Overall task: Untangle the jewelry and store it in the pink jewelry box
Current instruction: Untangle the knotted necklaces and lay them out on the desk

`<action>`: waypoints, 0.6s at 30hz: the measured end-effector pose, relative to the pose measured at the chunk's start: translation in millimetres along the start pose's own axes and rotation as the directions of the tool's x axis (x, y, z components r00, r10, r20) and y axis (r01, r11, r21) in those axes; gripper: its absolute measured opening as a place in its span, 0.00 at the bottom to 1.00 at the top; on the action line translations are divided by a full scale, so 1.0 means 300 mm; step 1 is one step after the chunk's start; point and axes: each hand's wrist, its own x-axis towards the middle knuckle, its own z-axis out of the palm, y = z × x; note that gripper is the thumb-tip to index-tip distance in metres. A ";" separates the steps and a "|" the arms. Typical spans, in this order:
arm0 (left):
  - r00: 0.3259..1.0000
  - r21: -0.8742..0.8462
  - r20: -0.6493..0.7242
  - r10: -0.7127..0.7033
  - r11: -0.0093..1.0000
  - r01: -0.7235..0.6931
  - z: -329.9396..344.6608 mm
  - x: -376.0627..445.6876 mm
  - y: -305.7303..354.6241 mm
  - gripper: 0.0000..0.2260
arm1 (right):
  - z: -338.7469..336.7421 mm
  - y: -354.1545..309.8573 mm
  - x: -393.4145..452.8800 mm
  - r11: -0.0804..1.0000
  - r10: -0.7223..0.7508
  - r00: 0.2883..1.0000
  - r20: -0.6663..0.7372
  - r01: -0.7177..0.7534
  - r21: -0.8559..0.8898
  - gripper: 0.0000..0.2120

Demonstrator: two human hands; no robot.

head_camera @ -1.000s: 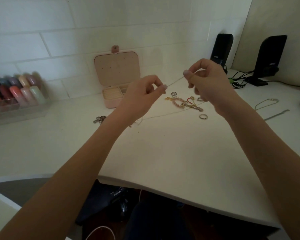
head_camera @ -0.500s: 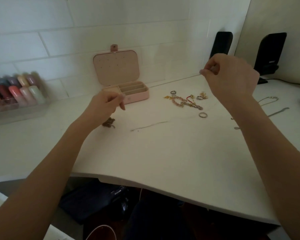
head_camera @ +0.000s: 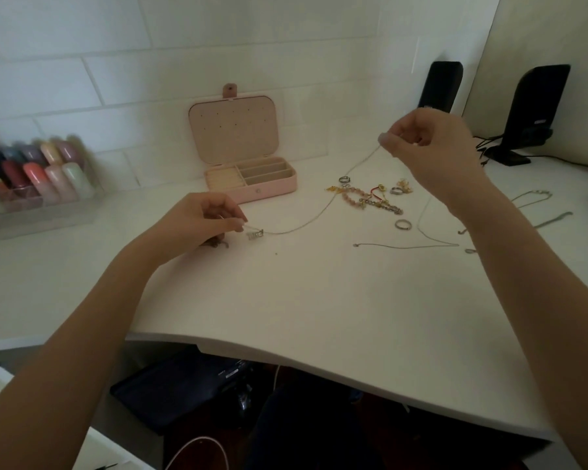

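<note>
Silver chain (head_camera: 314, 217), mid-frame, pinched taut btwn left hand (head_camera: 197, 220) & raised right hand (head_camera: 425, 147), front of open pink box (head_camera: 252, 184); risk: slack may snag pile (head_camera: 367, 198) w/ rings.

A thin silver chain (head_camera: 314, 217) stretched out near the open pink jewelry box (head_camera: 248, 179).

The chain runs in a sagging line from lower left, where a small pendant (head_camera: 255, 235) hangs at the table surface, up to the right above the tangled pile of jewelry (head_camera: 370, 196), a knot of beaded, gold and silver pieces with loose rings beside it. The box stands at the back against the wall, lid upright, its cream compartments showing, just left of the pile.
</note>
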 end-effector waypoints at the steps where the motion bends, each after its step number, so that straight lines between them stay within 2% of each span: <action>1: 1.000 -0.011 -0.011 0.006 1.000 -0.006 0.000 -0.003 -0.003 0.02 | 0.000 -0.009 -0.003 0.998 0.005 0.999 0.050 -0.008 0.060 0.07; 3: 1.000 -0.025 -0.023 0.022 0.999 -0.023 0.002 -0.008 -0.004 0.03 | -0.006 -0.032 -0.014 0.985 0.015 0.974 0.226 -0.053 0.165 0.06; 4: 0.999 -0.046 -0.027 0.028 0.999 -0.029 0.003 -0.008 -0.002 0.04 | -0.011 -0.044 -0.020 0.981 0.015 0.939 0.343 -0.080 0.178 0.06; 6: 0.998 -0.149 -0.030 0.048 0.987 -0.052 0.002 -0.008 0.007 0.09 | -0.013 -0.054 -0.034 0.997 0.033 0.806 0.591 -0.072 0.043 0.06; 8: 0.996 -0.235 -0.035 0.084 0.968 -0.090 -0.001 -0.007 0.016 0.14 | 0.009 -0.040 -0.047 0.983 0.123 0.654 0.746 0.023 -0.183 0.06; 10: 0.993 -0.258 -0.060 0.100 0.960 -0.112 -0.007 -0.008 0.027 0.17 | 0.038 -0.014 -0.053 0.941 0.218 0.582 0.784 0.088 -0.327 0.06; 14: 0.990 -0.247 -0.119 0.078 0.963 -0.105 -0.021 -0.012 0.024 0.17 | 0.041 0.011 -0.045 0.851 0.335 0.567 0.752 0.160 -0.500 0.05; 18: 0.985 -0.282 -0.156 0.072 0.953 -0.114 -0.035 -0.022 0.019 0.12 | 0.032 0.003 -0.044 0.816 0.361 0.564 0.743 0.195 -0.545 0.03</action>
